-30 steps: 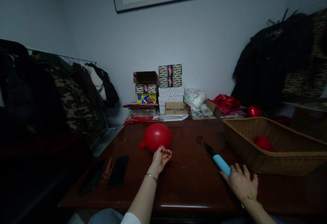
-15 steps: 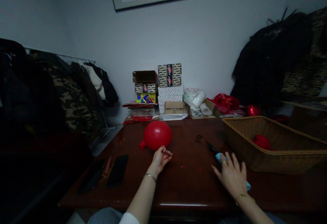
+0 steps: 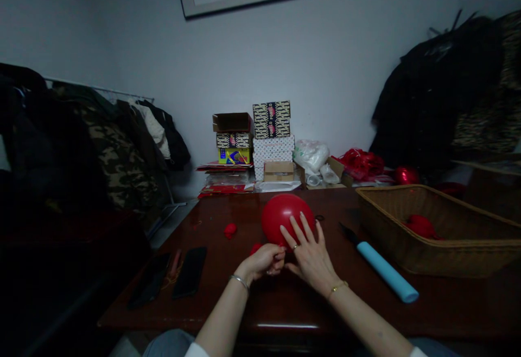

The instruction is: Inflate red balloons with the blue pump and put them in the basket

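A round inflated red balloon [image 3: 283,213] is over the middle of the brown table [image 3: 309,308]. My left hand [image 3: 264,261] is closed at its near side, the fingers pinching its neck. My right hand [image 3: 311,256] lies against the balloon's right side, fingers spread and holding nothing. To the right, on the tabletop, lies a light blue balloon pump [image 3: 386,271] with a black tapered nozzle. A small red bundle [image 3: 230,230] sits left of the balloon. Another red piece [image 3: 256,248] shows just behind my left hand, partly hidden.
A wicker basket [image 3: 448,259] on the right holds a limp red item [image 3: 422,227]. Two dark phones [image 3: 190,272] lie at the left. A dark ring-shaped thing [image 3: 319,217] shows behind the balloon. Stacked boxes [image 3: 273,153] and plastic bags [image 3: 311,155] stand along the wall.
My right hand has left the blue pump and come left onto the balloon. My left hand and the balloon have shifted right, away from the small red bundle.
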Motion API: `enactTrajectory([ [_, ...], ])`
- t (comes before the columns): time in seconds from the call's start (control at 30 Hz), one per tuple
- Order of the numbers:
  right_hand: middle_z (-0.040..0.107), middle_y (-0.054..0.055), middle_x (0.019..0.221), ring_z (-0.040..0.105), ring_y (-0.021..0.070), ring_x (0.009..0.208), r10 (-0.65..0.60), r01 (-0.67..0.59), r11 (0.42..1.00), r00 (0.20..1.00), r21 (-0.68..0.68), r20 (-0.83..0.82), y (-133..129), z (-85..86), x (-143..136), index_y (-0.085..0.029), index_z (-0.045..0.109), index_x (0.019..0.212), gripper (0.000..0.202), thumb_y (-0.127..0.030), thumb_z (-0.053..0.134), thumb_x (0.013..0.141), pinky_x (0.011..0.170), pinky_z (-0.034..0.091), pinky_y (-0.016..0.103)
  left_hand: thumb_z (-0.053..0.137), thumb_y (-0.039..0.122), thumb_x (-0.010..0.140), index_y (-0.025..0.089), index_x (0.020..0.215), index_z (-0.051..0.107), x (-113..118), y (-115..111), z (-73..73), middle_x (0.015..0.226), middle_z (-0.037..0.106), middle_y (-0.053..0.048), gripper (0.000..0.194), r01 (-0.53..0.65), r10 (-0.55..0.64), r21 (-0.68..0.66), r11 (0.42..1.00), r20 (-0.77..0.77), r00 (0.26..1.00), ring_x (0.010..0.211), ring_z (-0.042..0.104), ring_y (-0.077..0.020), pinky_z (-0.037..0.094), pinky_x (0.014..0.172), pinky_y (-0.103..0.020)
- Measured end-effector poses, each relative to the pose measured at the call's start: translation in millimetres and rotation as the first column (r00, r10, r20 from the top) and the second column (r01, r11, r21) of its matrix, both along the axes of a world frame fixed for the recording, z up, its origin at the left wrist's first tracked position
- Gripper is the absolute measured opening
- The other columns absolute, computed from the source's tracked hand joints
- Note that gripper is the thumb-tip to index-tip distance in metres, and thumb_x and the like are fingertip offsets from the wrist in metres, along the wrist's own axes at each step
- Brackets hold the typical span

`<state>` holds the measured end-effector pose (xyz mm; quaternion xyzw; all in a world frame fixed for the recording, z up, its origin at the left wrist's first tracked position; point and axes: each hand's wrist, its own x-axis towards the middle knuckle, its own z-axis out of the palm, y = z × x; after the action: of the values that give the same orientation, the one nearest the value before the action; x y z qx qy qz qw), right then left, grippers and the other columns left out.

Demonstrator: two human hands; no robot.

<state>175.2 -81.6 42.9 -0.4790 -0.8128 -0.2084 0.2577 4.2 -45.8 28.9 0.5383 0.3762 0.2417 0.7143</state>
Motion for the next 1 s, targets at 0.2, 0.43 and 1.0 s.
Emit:
enactTrajectory([
  [0.2,0.019,0.010,0.152,0.010,0.0328,0.139,0.038,-0.038,0.999,0.999,-0.027,-0.022,-1.9,-1.5,-4.2,-0.029,0.039,0.135,0.070,-0.046,0.065,0.072,0.108,0.001,0.059,0.046,0.049,0.081,0.019,0.059,0.038,-6.6,-16.7,29.7,0.044,0.041,0.006,0.038,0.218,-0.159,0.146,0.965,-0.333,0.929,0.037,0.036,-0.0078,0.029,0.042,-0.021],
  [0.43,0.040,0.014,0.141,0.023,0.0325,0.135,-0.068,0.058,0.992,0.994,-0.110,-0.084,-6.1,-2.4,-11.4,-0.026,0.042,0.134,0.067,-0.044,0.063,0.073,0.109,0.005,0.057,0.038,0.044,0.091,0.018,0.073,0.060,-19.5,-23.9,73.6,0.072,0.068,-0.008,0.039,0.416,0.485,0.714,0.563,-0.693,0.533,0.072,0.067,-0.0224,0.049,0.069,-0.033],
  [1.0,0.020,0.016,0.151,0.010,0.0233,0.140,0.040,-0.264,0.867,0.881,-0.422,-0.471,-7.9,7.1,-12.8,-0.014,0.006,0.145,0.103,-0.041,0.066,0.065,0.113,0.014,0.048,0.045,0.018,0.091,0.015,0.113,0.059,-32.4,-32.8,31.6,0.111,0.067,-0.010,0.026,0.391,0.623,0.907,-0.155,-0.217,0.751,0.102,0.064,-0.0174,0.052,0.091,-0.031],
])
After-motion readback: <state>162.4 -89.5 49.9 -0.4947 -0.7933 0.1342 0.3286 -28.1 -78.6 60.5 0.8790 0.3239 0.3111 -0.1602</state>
